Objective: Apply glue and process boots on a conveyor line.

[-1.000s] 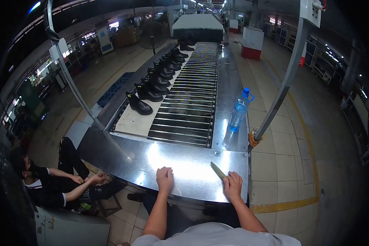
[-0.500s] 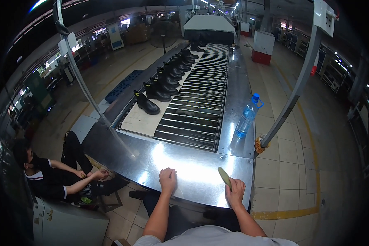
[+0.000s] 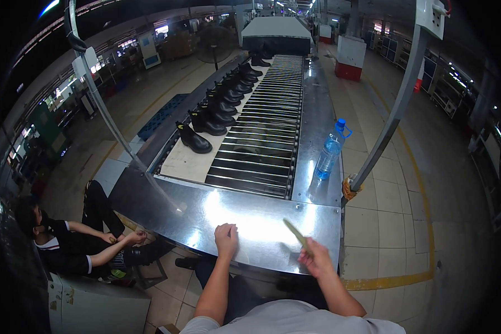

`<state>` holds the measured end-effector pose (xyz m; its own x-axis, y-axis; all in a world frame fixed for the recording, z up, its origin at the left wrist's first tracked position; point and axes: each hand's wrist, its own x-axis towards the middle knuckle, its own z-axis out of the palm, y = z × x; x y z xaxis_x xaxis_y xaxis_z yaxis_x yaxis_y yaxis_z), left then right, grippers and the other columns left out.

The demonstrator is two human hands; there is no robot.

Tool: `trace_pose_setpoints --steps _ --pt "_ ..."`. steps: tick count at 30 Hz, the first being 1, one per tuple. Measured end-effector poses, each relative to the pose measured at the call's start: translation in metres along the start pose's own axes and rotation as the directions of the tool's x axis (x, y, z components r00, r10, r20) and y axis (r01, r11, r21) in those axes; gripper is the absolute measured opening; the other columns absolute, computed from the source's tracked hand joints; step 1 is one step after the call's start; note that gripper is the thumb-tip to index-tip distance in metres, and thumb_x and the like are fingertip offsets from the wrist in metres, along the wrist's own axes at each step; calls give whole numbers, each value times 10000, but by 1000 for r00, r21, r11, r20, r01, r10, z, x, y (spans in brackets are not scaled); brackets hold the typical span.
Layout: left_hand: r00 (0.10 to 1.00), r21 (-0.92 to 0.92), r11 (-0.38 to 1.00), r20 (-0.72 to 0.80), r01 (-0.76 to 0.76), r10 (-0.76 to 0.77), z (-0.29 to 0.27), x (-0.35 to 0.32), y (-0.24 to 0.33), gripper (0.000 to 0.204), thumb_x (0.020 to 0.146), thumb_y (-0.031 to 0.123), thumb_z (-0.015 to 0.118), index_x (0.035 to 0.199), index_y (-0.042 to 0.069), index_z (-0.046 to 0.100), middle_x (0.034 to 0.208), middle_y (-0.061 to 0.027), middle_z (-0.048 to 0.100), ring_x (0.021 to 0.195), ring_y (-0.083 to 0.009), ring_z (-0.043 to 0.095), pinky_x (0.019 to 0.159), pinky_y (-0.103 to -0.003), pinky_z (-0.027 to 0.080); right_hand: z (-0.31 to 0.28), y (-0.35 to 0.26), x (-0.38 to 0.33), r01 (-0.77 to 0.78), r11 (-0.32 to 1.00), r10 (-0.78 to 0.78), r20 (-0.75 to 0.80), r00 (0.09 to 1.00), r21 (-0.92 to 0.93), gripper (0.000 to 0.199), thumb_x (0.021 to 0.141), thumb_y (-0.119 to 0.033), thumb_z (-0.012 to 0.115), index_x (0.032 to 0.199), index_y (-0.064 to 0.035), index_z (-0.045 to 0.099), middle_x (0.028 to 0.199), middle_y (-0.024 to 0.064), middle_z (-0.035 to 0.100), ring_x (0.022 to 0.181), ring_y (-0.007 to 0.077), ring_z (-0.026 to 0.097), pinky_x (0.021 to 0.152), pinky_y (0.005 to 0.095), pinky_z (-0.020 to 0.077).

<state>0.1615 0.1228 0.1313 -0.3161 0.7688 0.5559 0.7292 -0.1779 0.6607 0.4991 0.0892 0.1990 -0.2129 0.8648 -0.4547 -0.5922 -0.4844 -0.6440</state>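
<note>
Turned and apparently lifted since the frame half a second earlier, the right hand [image 3: 318, 260] now carries the slim green object [image 3: 295, 233] with its narrow side showing and its tip angled toward the far left. Its fingers are bent closed around the near end of the object, and the free end extends above the near right part of the metal tabletop [image 3: 145, 196]. Left hand [image 3: 226, 239]: at rest on the tabletop near its near edge, as before, fingers loosely curled; whether anything lies inside them cannot be told. The two hands are well apart.

Beyond the tabletop, a roller conveyor [image 3: 255, 149] runs away toward a pale hood [image 3: 275, 30] at the far end. Along its left side lies a cream-coloured strip [image 3: 185, 163] bearing a row of black boots [image 3: 222, 108], upright and close together, with toes toward the right. A clear blue-capped bottle [image 3: 329, 155] stands on the metal border to the right of the rollers. At near left, a seated person [image 3: 67, 247] in dark clothing holds both hands together, well apart from the green object.
</note>
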Motion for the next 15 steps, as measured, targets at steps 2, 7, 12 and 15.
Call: trace_pose_setpoints --steps 2,7,12,15 --pt "1000 20 1000 3 -9 8 -1 2 -2 107 914 95 641 869 26 709 876 -114 700 867 -324 635 879 -438 471 21 -58 -13 335 941 -326 142 935 -44 355 1034 -335 622 1253 -54 625 748 72 655 649 180 665 615 342 598" --pt "1000 27 1000 -4 -12 12 -2 1 3 107 911 91 642 887 20 719 887 -120 708 876 -327 640 874 -434 478 95 -233 -122 995 88 -878 475 60 36 368 1064 -334 577 1283 -40 557 717 25 587 570 116 549 561 299 521" --pt "1000 -25 999 -1 -31 31 4 1 -2 103 916 92 646 884 23 715 893 -131 707 886 -333 644 876 -444 484 93 -299 -178 876 -418 -814 528 -244 -239 399 1070 -394 555 1205 -19 565 614 -4 453 493 86 397 482 278 392" --pt "999 -4 1000 35 -18 18 3 2 4 103 926 90 637 881 24 704 887 -131 699 888 -333 642 879 -444 478 92 -329 -213 799 -581 -700 596 -394 -155 422 1052 -409 574 1180 -7 564 607 31 479 487 142 437 477 331 404"
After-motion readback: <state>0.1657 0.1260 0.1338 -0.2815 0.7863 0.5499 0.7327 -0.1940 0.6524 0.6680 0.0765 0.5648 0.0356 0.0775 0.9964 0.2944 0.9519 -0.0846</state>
